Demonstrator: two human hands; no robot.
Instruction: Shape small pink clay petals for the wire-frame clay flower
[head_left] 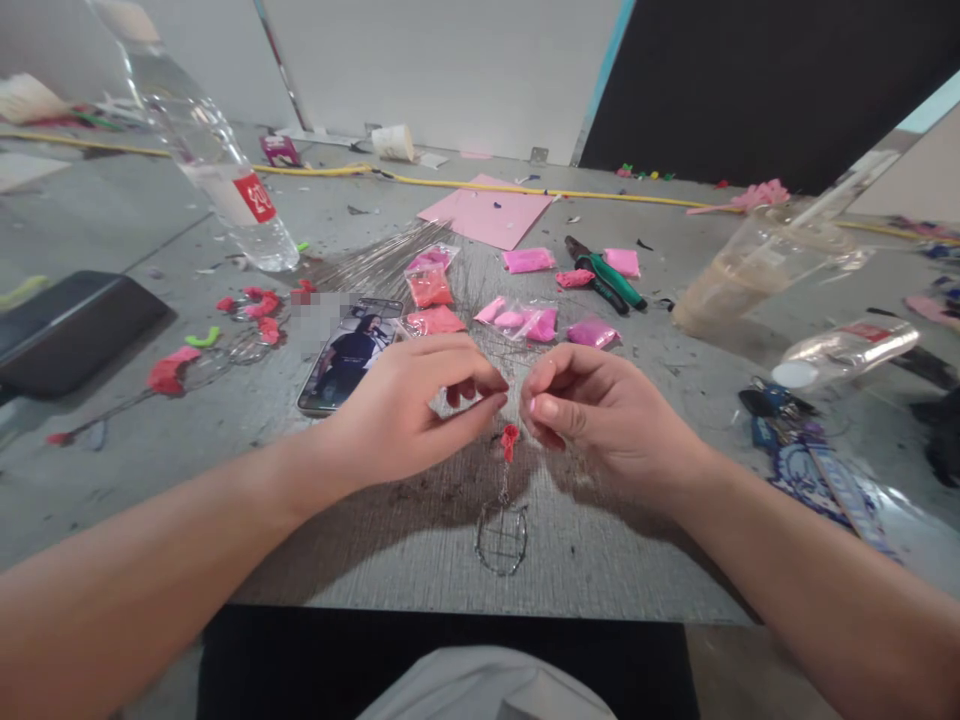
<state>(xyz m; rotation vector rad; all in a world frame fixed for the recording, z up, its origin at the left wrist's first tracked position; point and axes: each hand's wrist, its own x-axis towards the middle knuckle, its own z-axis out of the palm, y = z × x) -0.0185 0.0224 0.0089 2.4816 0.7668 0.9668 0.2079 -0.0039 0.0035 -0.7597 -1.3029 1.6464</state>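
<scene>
My left hand [427, 405] hovers over the table with thumb and fingertips pinched together; anything between them is too small to make out. Facing it, a short gap away, my right hand [600, 405] has its fingers curled, and a tiny pink bit of clay [533, 406] shows at the thumb tip. Just below both hands lies a wire piece [501, 540], a round wire frame with a twisted stem and a red clay lump [509, 441] at its top. Small bags of pink and coral clay [517, 318] lie beyond my fingers.
A phone [352, 355] lies by my left wrist, near a water bottle [225, 190] and red-clay wire pieces [169, 370]. Behind are thin wires [382, 255], pink paper [491, 210] and green-handled pliers [611, 280]. A drink cup [735, 275] and small bottle [847, 350] are right.
</scene>
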